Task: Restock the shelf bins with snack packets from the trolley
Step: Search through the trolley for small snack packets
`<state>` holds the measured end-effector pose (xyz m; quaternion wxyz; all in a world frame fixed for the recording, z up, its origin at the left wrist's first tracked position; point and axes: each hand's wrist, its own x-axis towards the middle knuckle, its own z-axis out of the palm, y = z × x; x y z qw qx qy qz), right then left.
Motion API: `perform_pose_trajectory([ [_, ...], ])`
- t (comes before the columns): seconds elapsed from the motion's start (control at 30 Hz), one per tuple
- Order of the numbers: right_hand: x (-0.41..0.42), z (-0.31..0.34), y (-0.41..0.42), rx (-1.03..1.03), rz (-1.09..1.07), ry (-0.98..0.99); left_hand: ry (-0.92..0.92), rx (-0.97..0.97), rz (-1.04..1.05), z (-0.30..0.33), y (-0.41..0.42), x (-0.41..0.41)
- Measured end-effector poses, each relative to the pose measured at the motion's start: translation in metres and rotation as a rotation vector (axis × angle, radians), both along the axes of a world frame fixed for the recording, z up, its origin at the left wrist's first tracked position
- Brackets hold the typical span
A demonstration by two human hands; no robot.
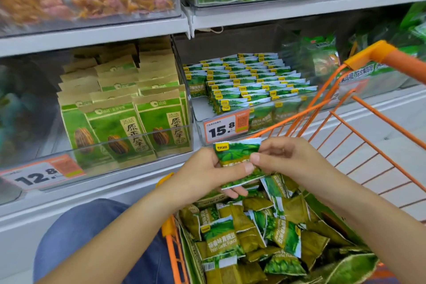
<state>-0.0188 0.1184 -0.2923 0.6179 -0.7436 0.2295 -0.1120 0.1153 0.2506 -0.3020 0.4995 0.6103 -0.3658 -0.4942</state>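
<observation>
From the head view, the orange trolley [359,108] stands close against the shelf, its far rim just beside the clear shelf bin [230,120] tagged 15.8, whose near-left corner lies bare beside rows of green packets. Both hands meet above the trolley's near-left part, just near of the bin front. The left hand [207,170] grips a green snack packet [237,157] with thumb across its face; the right hand [283,157] pinches the packet's right edge. Loose packets [253,237] fill the trolley below.
</observation>
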Motion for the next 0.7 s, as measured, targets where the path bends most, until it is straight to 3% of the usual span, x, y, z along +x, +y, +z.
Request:
perform_pose_trajectory([
  [0.17, 0.009, 0.001, 0.006, -0.13, -0.006, 0.057, -0.088, 0.033, -0.071, -0.001, 0.003, 0.002],
  [0.3, 0.012, 0.012, -0.003, -0.003, 0.073, 0.073, -0.087, 0.079, -0.069, -0.002, 0.001, 0.002],
  [0.4, 0.017, 0.017, -0.011, -0.15, 0.062, 0.043, -0.111, 0.045, -0.027, 0.001, -0.004, 0.004],
  [0.53, 0.028, 0.026, -0.028, -0.339, 0.05, -0.019, -0.517, -0.019, 0.103, 0.029, -0.016, 0.019],
  [0.63, 0.037, 0.026, -0.039, -0.345, -0.015, -0.151, -1.039, 0.053, 0.065, 0.059, -0.031, 0.03],
  [0.7, 0.04, 0.013, -0.053, -0.57, -0.143, -0.159, -1.322, 0.089, 0.16, 0.074, -0.047, 0.04],
])
